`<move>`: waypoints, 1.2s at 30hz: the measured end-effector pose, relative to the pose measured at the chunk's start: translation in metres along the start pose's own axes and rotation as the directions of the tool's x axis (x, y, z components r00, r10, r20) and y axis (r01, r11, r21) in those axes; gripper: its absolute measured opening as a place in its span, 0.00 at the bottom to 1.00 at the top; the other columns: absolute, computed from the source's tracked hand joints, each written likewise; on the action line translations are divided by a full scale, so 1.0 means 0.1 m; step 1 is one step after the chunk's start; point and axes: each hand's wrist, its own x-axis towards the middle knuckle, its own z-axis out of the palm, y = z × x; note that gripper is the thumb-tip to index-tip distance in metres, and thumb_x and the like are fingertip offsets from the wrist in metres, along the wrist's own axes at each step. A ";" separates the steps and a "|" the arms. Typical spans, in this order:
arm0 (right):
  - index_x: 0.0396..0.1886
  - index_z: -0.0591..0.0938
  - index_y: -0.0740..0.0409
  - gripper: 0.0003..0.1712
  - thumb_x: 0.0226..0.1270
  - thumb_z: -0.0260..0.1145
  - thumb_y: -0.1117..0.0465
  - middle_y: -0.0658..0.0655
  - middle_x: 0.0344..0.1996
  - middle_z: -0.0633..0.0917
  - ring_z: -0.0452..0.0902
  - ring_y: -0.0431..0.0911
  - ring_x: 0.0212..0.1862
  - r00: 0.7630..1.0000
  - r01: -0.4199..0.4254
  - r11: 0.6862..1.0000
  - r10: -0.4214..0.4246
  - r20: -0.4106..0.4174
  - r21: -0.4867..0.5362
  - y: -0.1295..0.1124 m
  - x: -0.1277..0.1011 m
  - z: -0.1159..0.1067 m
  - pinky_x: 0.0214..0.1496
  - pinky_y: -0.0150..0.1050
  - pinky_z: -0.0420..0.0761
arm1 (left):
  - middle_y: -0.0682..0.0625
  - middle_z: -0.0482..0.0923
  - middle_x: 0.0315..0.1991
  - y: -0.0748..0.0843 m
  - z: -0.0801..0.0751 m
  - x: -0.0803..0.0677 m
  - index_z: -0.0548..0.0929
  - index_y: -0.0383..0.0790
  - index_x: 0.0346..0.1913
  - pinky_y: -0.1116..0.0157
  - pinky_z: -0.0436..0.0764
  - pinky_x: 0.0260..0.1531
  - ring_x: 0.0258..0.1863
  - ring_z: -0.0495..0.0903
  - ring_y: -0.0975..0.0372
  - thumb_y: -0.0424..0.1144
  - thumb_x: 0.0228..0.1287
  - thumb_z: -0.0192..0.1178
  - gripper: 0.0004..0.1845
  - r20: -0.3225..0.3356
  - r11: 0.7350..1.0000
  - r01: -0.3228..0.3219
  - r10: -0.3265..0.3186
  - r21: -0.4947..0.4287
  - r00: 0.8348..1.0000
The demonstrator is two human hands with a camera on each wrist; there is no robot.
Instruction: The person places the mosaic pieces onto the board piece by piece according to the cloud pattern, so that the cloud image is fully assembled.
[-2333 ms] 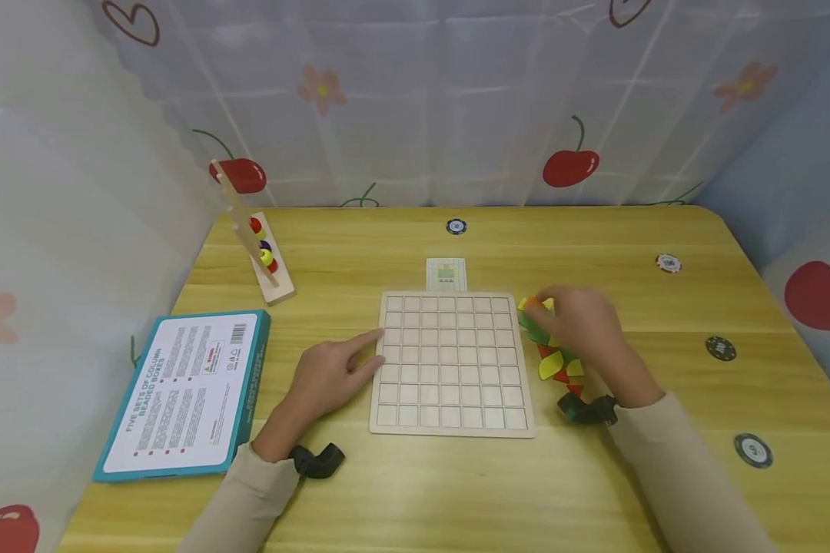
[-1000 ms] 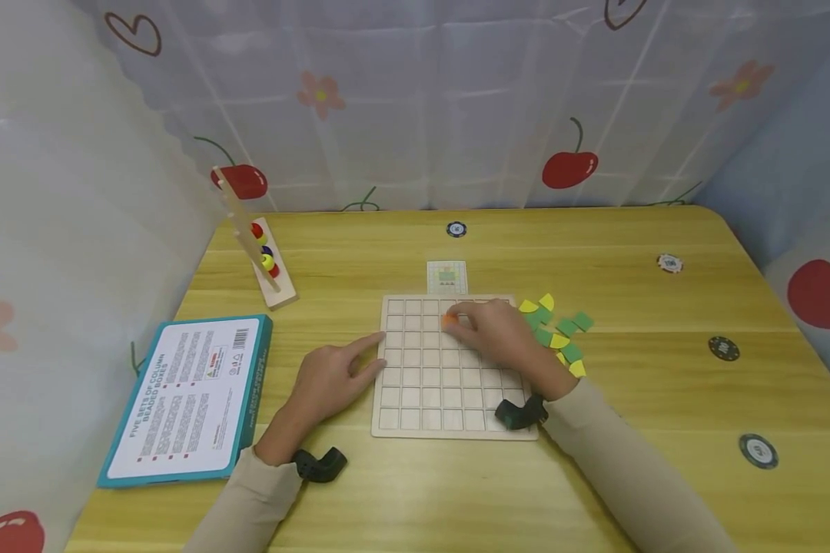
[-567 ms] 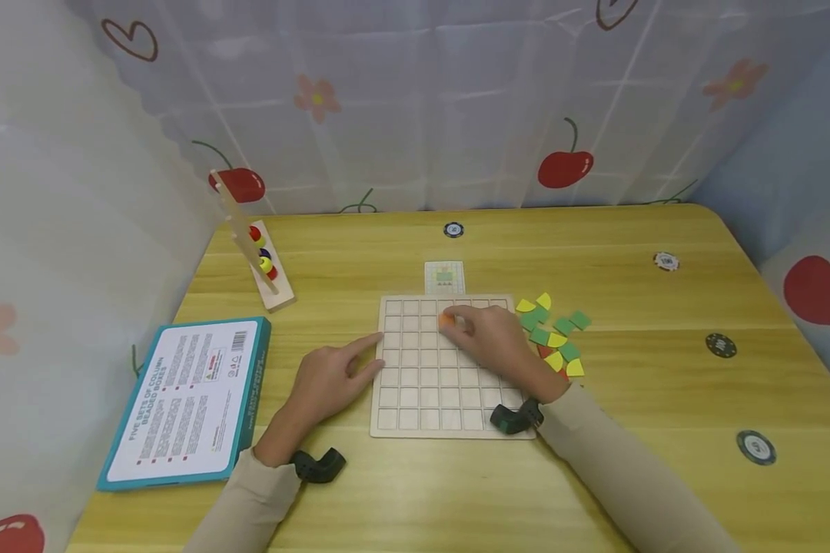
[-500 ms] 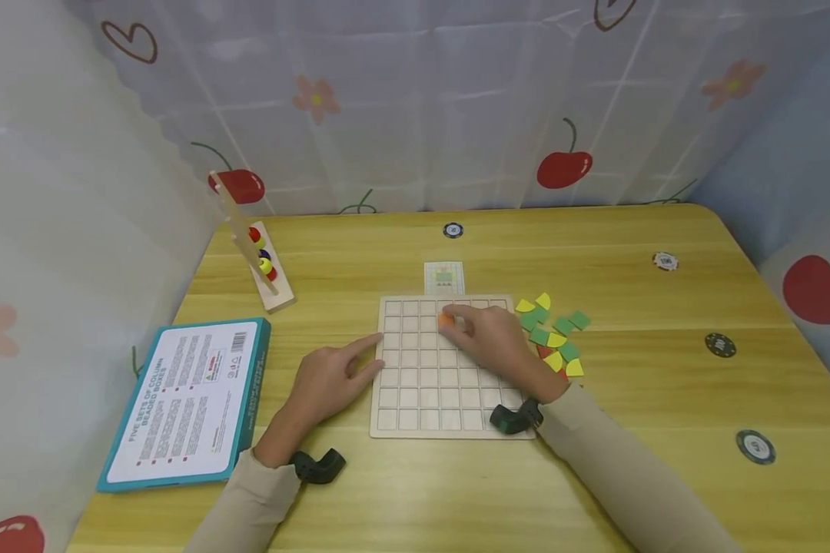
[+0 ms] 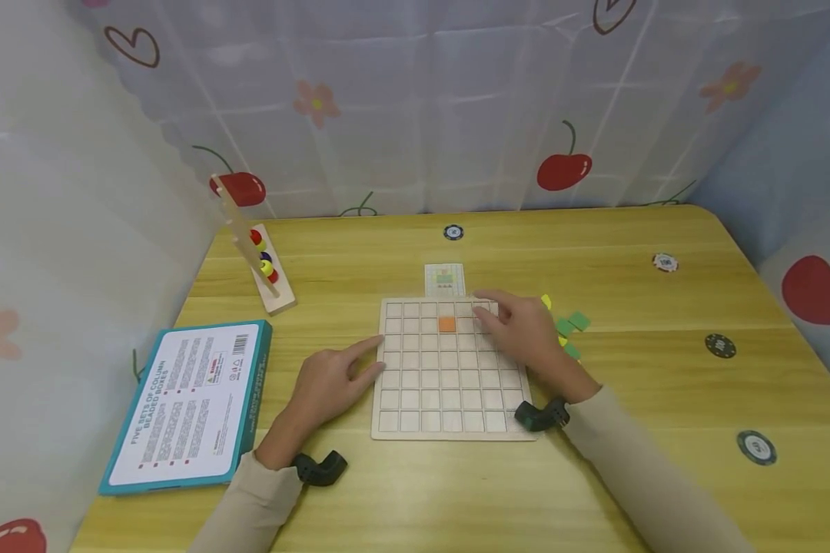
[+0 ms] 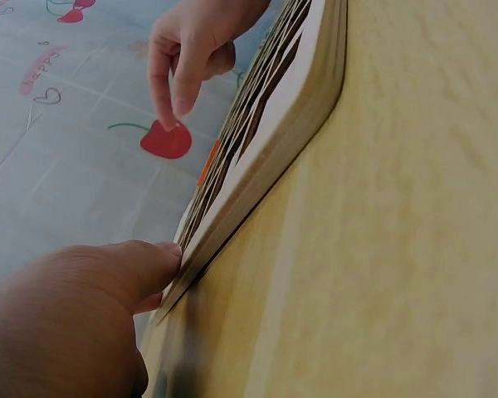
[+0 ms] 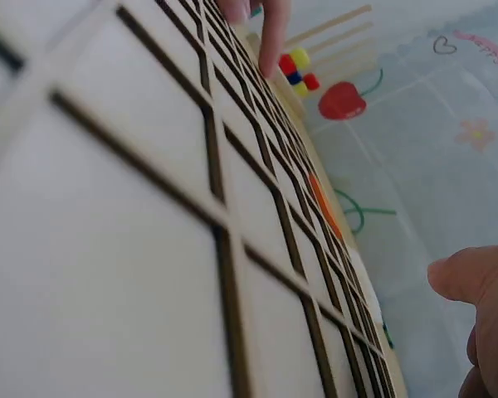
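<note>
One orange square tile (image 5: 446, 325) sits in the wooden grid board (image 5: 449, 418), in the second row from the far edge, fourth cell from the left; every other cell that shows is bare, so the filling of the board looks barely begun, with one piece in and the rest left. The right hand (image 5: 522, 334) hovers over the board's far right part, just right of the tile, fingers loosely extended and holding nothing. The left hand (image 5: 328, 380) rests flat on the table (image 5: 415, 499), its fingertips pressed against the board's left edge; it grips nothing. Beside the board on the right lies a small heap of loose tiles (image 5: 571, 332), partly hidden by the right hand: about three green and two yellow show. One small pattern card (image 5: 445, 279) lies just beyond the board's far edge. Further out are one teal box (image 5: 190, 403) at the left, one wooden bead stand (image 5: 256, 250) with coloured beads, and four round chips (image 5: 721, 346) scattered well apart.
</note>
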 end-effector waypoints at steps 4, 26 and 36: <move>0.55 0.88 0.56 0.17 0.70 0.72 0.57 0.45 0.12 0.66 0.56 0.39 0.13 0.999 -0.052 0.998 0.052 0.008 -0.045 0.22 0.01 -0.27 0.17 0.37 0.60 | 0.63 0.57 0.11 0.01 0.02 -0.01 0.83 0.53 0.65 0.68 0.55 0.16 0.11 0.52 0.71 0.55 0.71 0.64 0.24 0.005 1.000 0.006 -0.006 -0.003 1.000; 0.58 0.85 0.59 0.19 0.71 0.68 0.58 0.50 0.14 0.66 0.62 0.47 0.20 0.871 -0.172 0.950 0.270 0.411 -0.261 0.60 0.07 -0.92 0.24 0.41 0.62 | 0.63 0.57 0.11 0.01 0.00 0.00 0.83 0.52 0.65 0.67 0.56 0.16 0.11 0.52 0.71 0.55 0.71 0.63 0.23 0.018 1.000 0.011 -0.011 0.002 1.000; 0.61 0.83 0.62 0.21 0.72 0.66 0.60 0.51 0.14 0.68 0.63 0.46 0.19 0.881 -0.172 0.937 0.285 0.379 -0.304 0.63 0.06 -0.89 0.22 0.40 0.62 | 0.63 0.56 0.10 0.01 -0.02 0.00 0.83 0.52 0.65 0.67 0.56 0.16 0.11 0.52 0.71 0.55 0.71 0.63 0.24 0.026 1.000 0.016 -0.016 0.009 1.000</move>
